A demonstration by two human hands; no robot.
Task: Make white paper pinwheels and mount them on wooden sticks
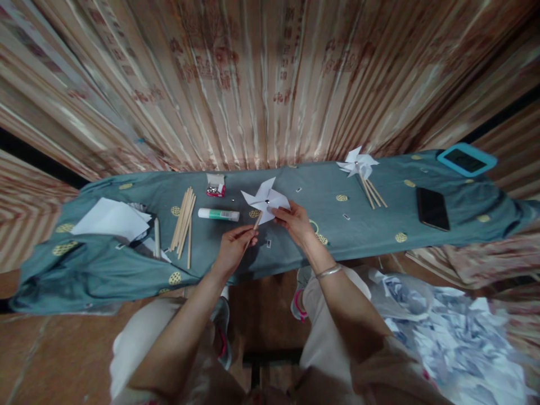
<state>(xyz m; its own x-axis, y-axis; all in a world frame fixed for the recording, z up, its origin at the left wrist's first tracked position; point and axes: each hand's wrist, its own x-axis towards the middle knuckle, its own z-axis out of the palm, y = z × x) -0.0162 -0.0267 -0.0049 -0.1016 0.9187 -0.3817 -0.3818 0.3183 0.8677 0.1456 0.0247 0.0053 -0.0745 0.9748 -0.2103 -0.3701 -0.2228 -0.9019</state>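
A white paper pinwheel (269,198) with a dark pin at its centre is held up over the middle of the cloth. My left hand (236,244) is closed round its thin wooden stick (256,222). The fingers of my right hand (294,221) pinch the lower right blade of the same pinwheel. Just left of it lie a white and green glue stick (218,214) and an open small box of pins (215,186). One loose pin (233,200) rests on the cloth near them.
On the cloth-covered table (371,242) are several wooden sticks (183,219), white paper sheets (112,219) and a white pen-like stick (157,236). Rightward lie finished-looking pinwheels (358,163), a black phone (432,208) and a blue-framed device (467,160). A bag of crumpled paper (455,332) stands below right.
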